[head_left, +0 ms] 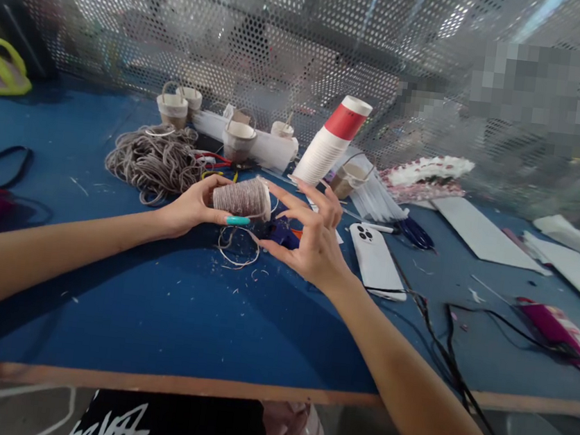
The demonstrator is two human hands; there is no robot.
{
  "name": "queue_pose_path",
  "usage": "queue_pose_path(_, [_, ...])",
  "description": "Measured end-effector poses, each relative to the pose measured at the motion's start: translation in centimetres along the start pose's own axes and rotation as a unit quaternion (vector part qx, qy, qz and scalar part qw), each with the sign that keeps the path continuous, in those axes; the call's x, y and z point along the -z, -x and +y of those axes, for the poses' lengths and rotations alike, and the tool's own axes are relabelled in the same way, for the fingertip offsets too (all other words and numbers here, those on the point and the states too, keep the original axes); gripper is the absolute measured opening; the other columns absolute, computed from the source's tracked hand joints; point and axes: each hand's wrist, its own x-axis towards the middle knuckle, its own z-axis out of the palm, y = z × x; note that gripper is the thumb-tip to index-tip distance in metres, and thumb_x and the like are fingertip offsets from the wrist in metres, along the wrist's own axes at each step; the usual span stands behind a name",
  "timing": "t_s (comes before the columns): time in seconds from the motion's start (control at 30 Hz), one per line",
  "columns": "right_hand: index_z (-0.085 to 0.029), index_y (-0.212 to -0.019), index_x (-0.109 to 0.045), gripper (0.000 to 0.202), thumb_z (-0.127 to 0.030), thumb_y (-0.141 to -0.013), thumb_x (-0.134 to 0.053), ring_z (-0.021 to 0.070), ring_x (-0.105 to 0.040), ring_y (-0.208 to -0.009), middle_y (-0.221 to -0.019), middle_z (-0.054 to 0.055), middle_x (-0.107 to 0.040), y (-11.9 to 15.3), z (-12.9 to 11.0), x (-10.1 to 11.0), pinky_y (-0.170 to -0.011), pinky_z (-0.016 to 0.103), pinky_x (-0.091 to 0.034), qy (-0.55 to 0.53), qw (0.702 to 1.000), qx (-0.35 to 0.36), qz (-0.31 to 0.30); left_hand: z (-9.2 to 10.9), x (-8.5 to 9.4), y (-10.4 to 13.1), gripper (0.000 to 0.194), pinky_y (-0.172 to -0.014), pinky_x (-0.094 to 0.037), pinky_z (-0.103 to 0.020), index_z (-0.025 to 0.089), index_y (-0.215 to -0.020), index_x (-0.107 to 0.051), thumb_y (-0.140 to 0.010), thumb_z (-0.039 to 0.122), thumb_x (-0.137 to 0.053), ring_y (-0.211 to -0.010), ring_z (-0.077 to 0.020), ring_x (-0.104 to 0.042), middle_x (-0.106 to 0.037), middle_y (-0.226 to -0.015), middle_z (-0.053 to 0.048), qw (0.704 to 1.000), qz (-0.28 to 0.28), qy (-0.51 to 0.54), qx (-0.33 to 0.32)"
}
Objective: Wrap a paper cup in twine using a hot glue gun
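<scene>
My left hand (pixel 193 205) grips a paper cup (pixel 242 200) wrapped in greyish-brown cord, tipped on its side with its white rim to the right. The thumb presses along the cup's near side. At the rim, my right hand (pixel 316 241) is spread, its index fingertip close to the rim and its thumb lower down. Whether that fingertip touches the cup I cannot tell. A thin pale cord loop (pixel 237 265) hangs or lies just below the cup, near the right thumb. Behind my right fingers, a dark blue object with an orange part (pixel 284 233) is partly hidden.
Behind are a tangled grey cord pile (pixel 157 160), a leaning stack of white cups (pixel 324 148), small wrapped cups with handles (pixel 238 143) and red-handled pliers (pixel 215 160). To the right lie a white phone (pixel 377 259), black cables (pixel 430 317) and white strips (pixel 485 229). A perforated metal screen (pixel 237 37) backs the blue table.
</scene>
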Motion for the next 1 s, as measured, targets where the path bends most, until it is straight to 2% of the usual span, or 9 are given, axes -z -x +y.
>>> queue_pose_path(0.17, [-0.032, -0.108, -0.045, 0.022, -0.030, -0.093, -0.061, 0.0273, -0.043, -0.139, -0.139, 0.002, -0.063, 0.0, -0.1, 0.0, -0.117, 0.058, -0.024, 0.014, 1.000, 0.002, 0.003, -0.4, 0.3, -0.1, 0.072, -0.094, -0.050, -0.041, 0.017, -0.104, -0.061, -0.046, 0.041, -0.095, -0.100, -0.0251, -0.065, -0.068, -0.102, -0.007, 0.999, -0.001, 0.023, -0.030])
queue_pose_path(0.33, [-0.032, -0.106, -0.044, 0.022, -0.026, -0.093, -0.061, 0.0271, -0.048, -0.135, -0.134, 0.001, -0.067, 0.1, 0.0, -0.2, -0.115, 0.057, -0.026, 0.034, 0.999, -0.002, 0.012, -1.0, 0.5, -0.3, 0.074, -0.099, -0.051, -0.040, 0.019, -0.114, -0.065, -0.054, 0.054, -0.091, -0.109, -0.0262, -0.065, -0.070, -0.116, -0.009, 0.998, -0.010, 0.037, -0.058])
queue_pose_path(0.43, [-0.033, -0.110, -0.041, 0.031, -0.025, -0.091, -0.064, 0.0264, -0.052, -0.131, -0.130, 0.001, -0.069, 0.2, 0.2, -0.7, -0.113, 0.055, -0.028, 0.035, 0.998, 0.014, 0.058, -1.1, 0.5, -0.4, 0.070, -0.104, -0.049, -0.041, 0.019, -0.115, -0.067, -0.059, 0.054, -0.089, -0.115, -0.0271, -0.064, -0.070, -0.123, -0.010, 0.997, -0.014, 0.031, -0.062])
queue_pose_path(0.57, [-0.032, -0.111, -0.038, 0.039, -0.022, -0.088, -0.068, 0.0239, -0.056, -0.127, -0.126, 0.000, -0.072, 0.2, 0.3, -1.2, -0.112, 0.051, -0.032, 0.014, 0.988, 0.058, 0.141, -0.8, 0.4, -0.3, 0.072, -0.107, -0.048, -0.041, 0.018, -0.115, -0.069, -0.057, 0.054, -0.090, -0.118, -0.0279, -0.064, -0.071, -0.123, -0.011, 0.998, -0.019, 0.025, -0.055])
queue_pose_path(0.67, [-0.031, -0.106, -0.041, 0.034, -0.025, -0.089, -0.069, 0.0235, -0.059, -0.122, -0.122, -0.001, -0.074, 0.1, 0.3, -1.0, -0.109, 0.050, -0.035, 0.007, 0.985, 0.072, 0.157, -0.6, 0.3, -0.2, 0.069, -0.101, -0.053, -0.039, 0.019, -0.113, -0.070, -0.056, 0.053, -0.090, -0.112, -0.0267, -0.067, -0.073, -0.118, -0.010, 0.998, -0.016, 0.041, -0.040])
queue_pose_path(0.8, [-0.029, -0.097, -0.044, 0.025, -0.038, -0.091, -0.067, 0.0231, -0.063, -0.115, -0.114, -0.001, -0.077, 0.0, 0.4, -0.5, -0.106, 0.050, -0.039, -0.006, 0.976, 0.111, 0.189, -0.9, 0.4, -0.2, 0.071, -0.088, -0.059, -0.035, 0.018, -0.114, -0.070, -0.056, 0.055, -0.090, -0.100, -0.0247, -0.072, -0.076, -0.106, -0.008, 0.997, -0.008, 0.066, -0.026])
queue_pose_path(0.9, [-0.029, -0.089, -0.047, 0.023, -0.044, -0.092, -0.064, 0.0219, -0.066, -0.107, -0.105, -0.003, -0.078, 0.0, 0.4, -0.3, -0.103, 0.049, -0.042, 0.001, 0.972, 0.119, 0.203, -1.2, 0.7, -0.4, 0.065, -0.084, -0.060, -0.034, 0.018, -0.115, -0.069, -0.064, 0.053, -0.085, -0.097, -0.0231, -0.073, -0.077, -0.102, -0.007, 0.998, 0.008, 0.064, -0.022])
queue_pose_path(1.0, [-0.029, -0.089, -0.049, 0.020, -0.039, -0.090, -0.066, 0.0206, -0.068, -0.098, -0.096, -0.004, -0.078, 0.1, 0.4, -0.3, -0.101, 0.048, -0.045, -0.024, 0.967, 0.132, 0.218, -1.4, 1.0, -0.6, 0.057, -0.084, -0.060, -0.032, 0.018, -0.117, -0.068, -0.071, 0.050, -0.080, -0.097, -0.0215, -0.074, -0.077, -0.102, -0.007, 0.998, 0.013, 0.063, -0.011])
